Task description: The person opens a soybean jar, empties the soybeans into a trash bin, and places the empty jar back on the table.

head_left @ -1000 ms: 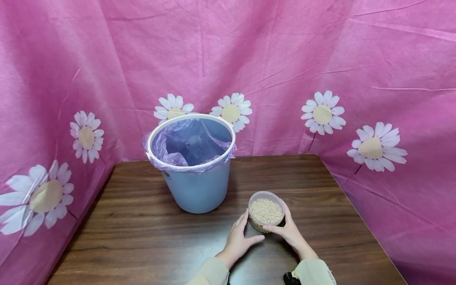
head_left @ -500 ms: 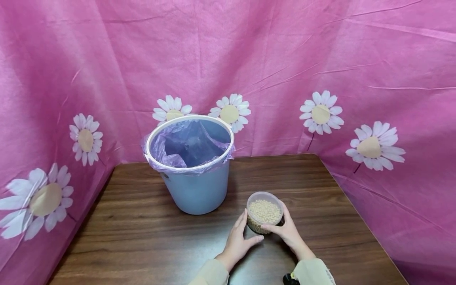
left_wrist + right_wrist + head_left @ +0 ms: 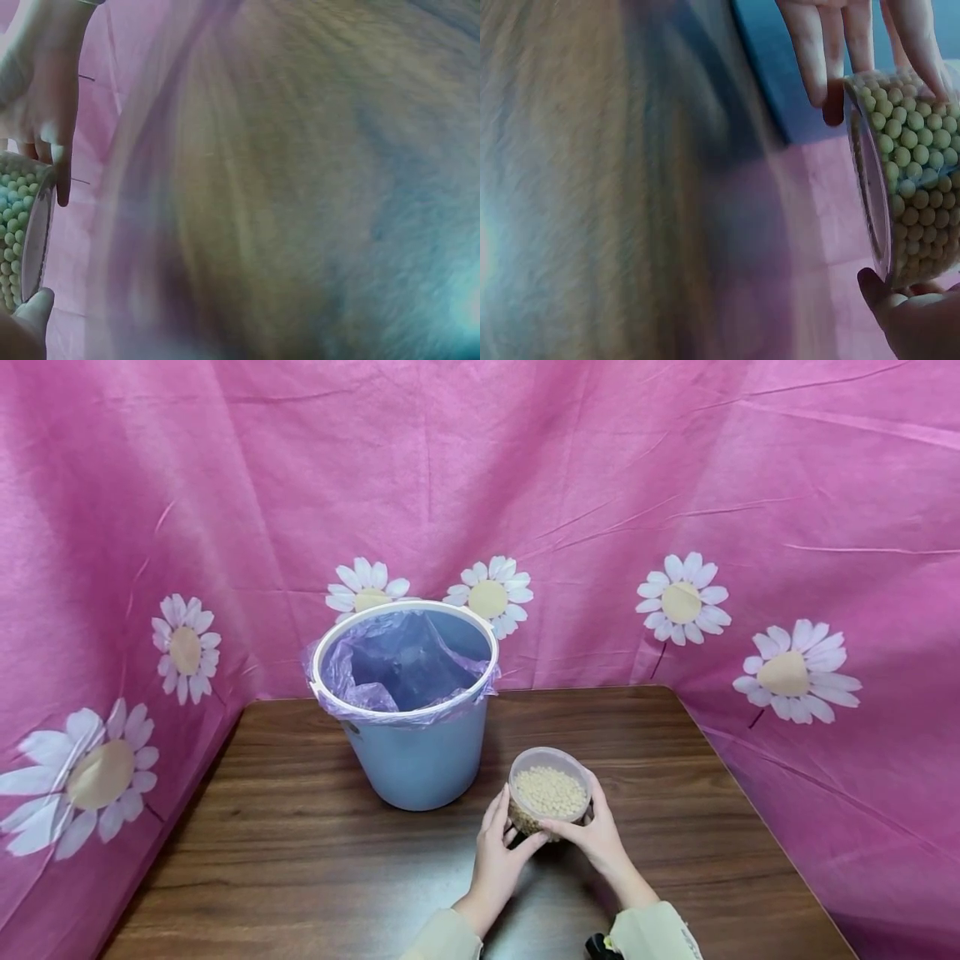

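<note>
A round clear plastic tub (image 3: 551, 757) full of pale soybeans (image 3: 551, 792) is held between both hands close over the table, its open top facing up. My left hand (image 3: 495, 860) grips its left side, with the thumb at the front. On the other side my right hand (image 3: 607, 843) holds it, thumb across the front near the rim and fingers round the right wall. The right wrist view shows the packed soybeans (image 3: 915, 142) through the tub's wall. In the left wrist view the tub's rim (image 3: 36, 247) shows at the left edge.
A light blue bin (image 3: 427, 764) with a white rim ring and a purple plastic liner (image 3: 363, 693) stands left of the tub. The brown wooden table (image 3: 300, 860) is enclosed by a pink cloth (image 3: 585, 468) printed with white daisies.
The tub has moved a little up and left in the head view, toward the bin. Both hands moved with it, and the left hand has closed in against the tub.
</note>
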Demonstrator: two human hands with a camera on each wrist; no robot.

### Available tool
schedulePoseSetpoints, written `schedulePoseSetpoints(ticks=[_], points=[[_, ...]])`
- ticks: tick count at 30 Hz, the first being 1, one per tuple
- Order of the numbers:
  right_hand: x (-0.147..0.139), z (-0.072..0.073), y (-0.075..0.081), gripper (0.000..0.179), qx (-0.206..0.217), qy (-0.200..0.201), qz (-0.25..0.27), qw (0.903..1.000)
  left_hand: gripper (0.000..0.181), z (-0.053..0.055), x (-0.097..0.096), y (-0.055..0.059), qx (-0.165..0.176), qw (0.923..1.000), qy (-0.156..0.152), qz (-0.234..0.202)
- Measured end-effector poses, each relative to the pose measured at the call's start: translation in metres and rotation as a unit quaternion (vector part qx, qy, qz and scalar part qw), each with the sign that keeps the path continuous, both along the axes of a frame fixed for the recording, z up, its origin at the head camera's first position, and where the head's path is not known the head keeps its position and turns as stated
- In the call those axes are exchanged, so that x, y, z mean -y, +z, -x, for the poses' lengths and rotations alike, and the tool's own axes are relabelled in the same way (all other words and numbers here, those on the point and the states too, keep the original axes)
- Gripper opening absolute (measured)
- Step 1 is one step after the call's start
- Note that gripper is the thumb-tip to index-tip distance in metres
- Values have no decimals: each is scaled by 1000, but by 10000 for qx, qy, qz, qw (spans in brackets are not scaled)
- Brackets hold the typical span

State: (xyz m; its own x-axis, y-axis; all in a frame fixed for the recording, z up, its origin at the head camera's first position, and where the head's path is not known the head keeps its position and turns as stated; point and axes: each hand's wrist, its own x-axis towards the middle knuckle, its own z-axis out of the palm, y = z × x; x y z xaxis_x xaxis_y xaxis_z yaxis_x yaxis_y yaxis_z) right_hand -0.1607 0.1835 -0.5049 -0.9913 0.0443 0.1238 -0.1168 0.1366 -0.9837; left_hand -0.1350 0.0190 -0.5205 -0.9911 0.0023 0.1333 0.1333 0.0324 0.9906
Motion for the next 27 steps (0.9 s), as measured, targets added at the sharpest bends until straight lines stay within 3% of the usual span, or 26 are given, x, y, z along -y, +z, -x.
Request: schedulePoseSetpoints(ticks=[7, 14, 17, 22, 27], points=[[11, -9, 20, 92, -44, -46, 73, 10000, 83, 0, 11, 13, -198, 9995, 154, -203], [20, -18, 35, 91, -85, -8, 31, 10000, 85, 3, 33, 31, -482, 9985, -200, -173], [25, -20, 43, 93, -117, 119, 84, 9998, 93, 4, 42, 38, -425, 9985, -327, -93], [35, -24, 54, 99, -204, 285, 127, 9993, 110, 3, 49, 50, -267, 9984, -359, 348], [42, -29, 63, 105, -311, 366, 6, 9988, 110, 0, 50, 56, -648, 9926, -167, 1017]])
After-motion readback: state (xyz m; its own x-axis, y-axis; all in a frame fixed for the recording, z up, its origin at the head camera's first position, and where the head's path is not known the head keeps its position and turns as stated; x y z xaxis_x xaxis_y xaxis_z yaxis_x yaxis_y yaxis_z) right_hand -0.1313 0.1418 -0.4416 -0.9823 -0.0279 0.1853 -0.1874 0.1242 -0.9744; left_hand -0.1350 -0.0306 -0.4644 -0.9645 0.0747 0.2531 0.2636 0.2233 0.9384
